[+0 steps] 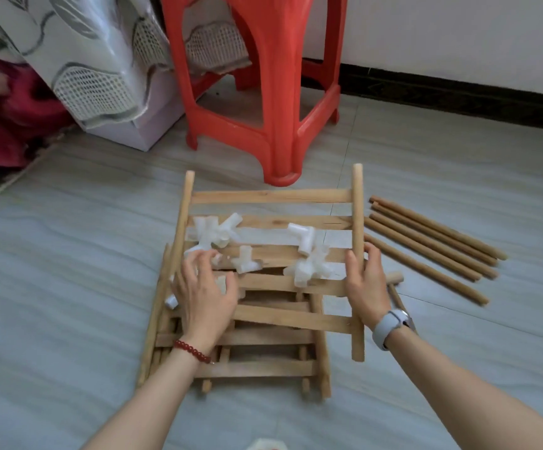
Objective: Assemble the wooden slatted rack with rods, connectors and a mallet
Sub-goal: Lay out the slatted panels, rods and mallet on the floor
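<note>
Floor work, early stage by the look of it: nothing is joined yet. Slatted panels (270, 287) are lying stacked flat on the tiled floor (68, 222), the top one skewed, its long side rails running away from the person and its slats running left to right. White plastic connectors (218, 233) are sitting loose on the top panel's slats, clustered toward its middle. The left hand (203, 295) is hovering palm-down over the panel's left half, fingers spread and lightly bent; a connector seems to be just under the fingertips, but whether they are gripping it cannot be told because of blur. The right hand (366, 284) is resting against the right rail, fingers extended along it, thumb on the inner side, not clearly wrapped round. Loose rods (432, 245) are lying side by side to the right of the panel, well apart from the left hand, nearer the right, long axes slanting from near-left to far-right. The small wooden mallet (395, 284) is lying just beside the right wrist. A red stool (263, 92) is standing beyond.
</note>
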`<state>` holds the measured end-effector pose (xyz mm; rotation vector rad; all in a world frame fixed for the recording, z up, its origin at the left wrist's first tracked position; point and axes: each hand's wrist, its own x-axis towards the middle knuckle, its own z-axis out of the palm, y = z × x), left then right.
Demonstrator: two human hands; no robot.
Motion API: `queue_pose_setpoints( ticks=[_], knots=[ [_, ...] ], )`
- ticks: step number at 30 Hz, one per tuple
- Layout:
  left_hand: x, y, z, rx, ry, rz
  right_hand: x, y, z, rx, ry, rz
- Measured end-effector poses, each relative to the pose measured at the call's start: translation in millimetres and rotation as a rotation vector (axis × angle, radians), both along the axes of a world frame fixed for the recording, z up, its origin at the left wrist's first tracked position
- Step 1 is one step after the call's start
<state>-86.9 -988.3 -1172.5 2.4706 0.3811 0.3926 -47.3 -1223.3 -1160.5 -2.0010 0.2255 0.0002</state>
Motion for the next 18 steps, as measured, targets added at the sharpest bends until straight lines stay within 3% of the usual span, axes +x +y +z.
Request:
queue_pose_setpoints(
  ticks=[5, 8, 15, 18],
  knots=[
    [53.1, -4.6, 8.6, -0.414, 0.233, 0.194, 17.5, -29.0, 6.9, -0.03, -0.148, -0.079],
    [79.7, -9.7, 1.0, -0.598, 0.301, 0.178, 21.8, -45.6, 7.1, -0.094, -0.199, -0.073],
    [111.6, -9.7, 1.7, -0.932, 0.121, 0.182, 36.1, -69.6, -3.2, -0.167, -0.288, -0.055],
    [105.3, -4.9, 2.5, -0.959, 0.086, 0.155, 43.1, -73.7, -7.6, -0.092, -0.163, -0.038]
  ],
)
